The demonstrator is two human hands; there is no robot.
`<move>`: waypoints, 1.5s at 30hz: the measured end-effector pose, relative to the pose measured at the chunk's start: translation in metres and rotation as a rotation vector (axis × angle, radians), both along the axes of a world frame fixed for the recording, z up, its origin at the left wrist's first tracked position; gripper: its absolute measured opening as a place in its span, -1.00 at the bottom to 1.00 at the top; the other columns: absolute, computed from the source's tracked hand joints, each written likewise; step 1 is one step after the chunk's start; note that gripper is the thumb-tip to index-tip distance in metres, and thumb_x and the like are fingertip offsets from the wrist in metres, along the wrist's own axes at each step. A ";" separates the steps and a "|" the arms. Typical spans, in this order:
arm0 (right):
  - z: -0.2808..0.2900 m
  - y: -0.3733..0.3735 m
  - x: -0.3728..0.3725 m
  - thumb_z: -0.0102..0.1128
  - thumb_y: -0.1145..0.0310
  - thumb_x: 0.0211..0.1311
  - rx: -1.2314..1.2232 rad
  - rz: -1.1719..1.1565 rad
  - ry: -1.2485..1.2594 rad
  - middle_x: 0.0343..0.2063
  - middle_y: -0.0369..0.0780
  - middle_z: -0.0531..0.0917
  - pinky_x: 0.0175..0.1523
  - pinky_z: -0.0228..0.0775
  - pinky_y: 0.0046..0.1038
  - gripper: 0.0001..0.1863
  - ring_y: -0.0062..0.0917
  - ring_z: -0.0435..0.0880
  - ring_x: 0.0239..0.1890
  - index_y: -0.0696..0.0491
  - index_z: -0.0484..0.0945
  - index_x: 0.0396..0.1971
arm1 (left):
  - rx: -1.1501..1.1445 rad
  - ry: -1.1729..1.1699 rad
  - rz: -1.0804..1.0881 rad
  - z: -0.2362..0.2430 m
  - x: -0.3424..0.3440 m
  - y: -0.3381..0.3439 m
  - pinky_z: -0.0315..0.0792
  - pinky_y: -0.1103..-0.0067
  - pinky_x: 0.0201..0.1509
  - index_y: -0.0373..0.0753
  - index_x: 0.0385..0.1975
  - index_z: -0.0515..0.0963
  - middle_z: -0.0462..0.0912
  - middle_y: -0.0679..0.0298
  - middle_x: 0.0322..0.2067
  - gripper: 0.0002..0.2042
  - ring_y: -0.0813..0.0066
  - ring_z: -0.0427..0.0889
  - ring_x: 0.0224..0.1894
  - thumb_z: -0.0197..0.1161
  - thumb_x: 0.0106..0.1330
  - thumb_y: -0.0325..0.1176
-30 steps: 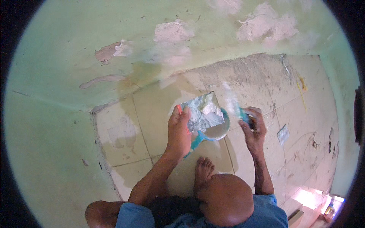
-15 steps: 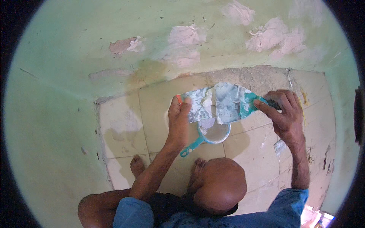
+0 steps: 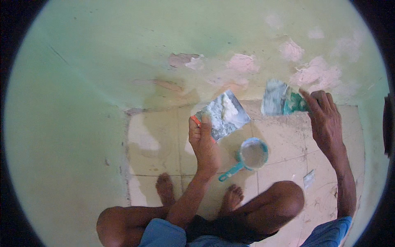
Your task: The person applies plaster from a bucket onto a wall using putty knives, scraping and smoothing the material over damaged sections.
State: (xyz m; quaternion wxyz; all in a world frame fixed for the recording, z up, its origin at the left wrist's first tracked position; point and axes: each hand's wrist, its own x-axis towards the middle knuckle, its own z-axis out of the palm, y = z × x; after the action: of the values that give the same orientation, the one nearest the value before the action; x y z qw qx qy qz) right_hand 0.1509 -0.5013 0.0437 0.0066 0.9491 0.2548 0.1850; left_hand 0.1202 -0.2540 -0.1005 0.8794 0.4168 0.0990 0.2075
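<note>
Several pale patches already coat the green wall, while a brown bare spot is covered only at its right end, so the surface looks partly done. Your left hand grips a flat blade bearing a lump of white paste. Your right hand holds a smeared green scraper, apart from that blade; whether it touches the wall, you cannot tell. Below, a teal dipper sits on the tiles.

The left forearm slants up to a clenched left hand, thumb extended, while the right forearm rises to the right hand, back showing, fingers curled, index finger stretched leftward, knees bent apart.
</note>
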 end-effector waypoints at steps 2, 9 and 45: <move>-0.023 0.004 0.014 0.13 0.65 -0.01 0.348 0.020 0.185 -0.16 -0.05 0.44 0.07 0.32 -0.22 -0.48 -0.15 0.45 -0.07 0.09 0.42 0.05 | -0.076 -0.034 0.093 0.021 -0.012 0.015 0.38 0.57 -0.02 -0.29 -0.10 0.36 0.51 0.31 -0.21 -0.78 0.60 0.49 -0.16 0.06 0.44 -0.27; -0.074 0.081 0.072 0.23 0.46 0.13 0.563 -0.054 0.421 -0.15 -0.12 0.53 -0.04 0.40 -0.24 -0.48 -0.17 0.55 -0.11 0.01 0.31 0.12 | -0.140 -0.061 0.295 0.068 -0.034 0.099 0.42 0.46 0.11 -0.31 0.00 0.36 0.53 0.18 -0.04 -0.72 0.41 0.55 0.00 0.09 0.40 -0.30; -0.030 0.217 0.128 0.15 0.32 0.16 -0.197 0.096 -0.200 -0.40 -0.21 0.60 -0.42 0.47 -0.29 -0.74 -0.35 0.67 -0.38 -0.06 0.52 -0.12 | -0.232 0.087 0.299 0.025 -0.034 0.161 0.36 0.48 0.09 -0.30 -0.10 0.39 0.51 0.23 -0.13 -0.75 0.47 0.49 -0.05 0.11 0.41 -0.25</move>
State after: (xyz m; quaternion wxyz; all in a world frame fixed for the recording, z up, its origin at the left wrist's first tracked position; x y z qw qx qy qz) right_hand 0.2794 -0.2839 0.0139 0.1160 0.9074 0.3150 0.2529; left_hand 0.0861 -0.0935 -0.0756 0.8758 0.3020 0.2209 0.3049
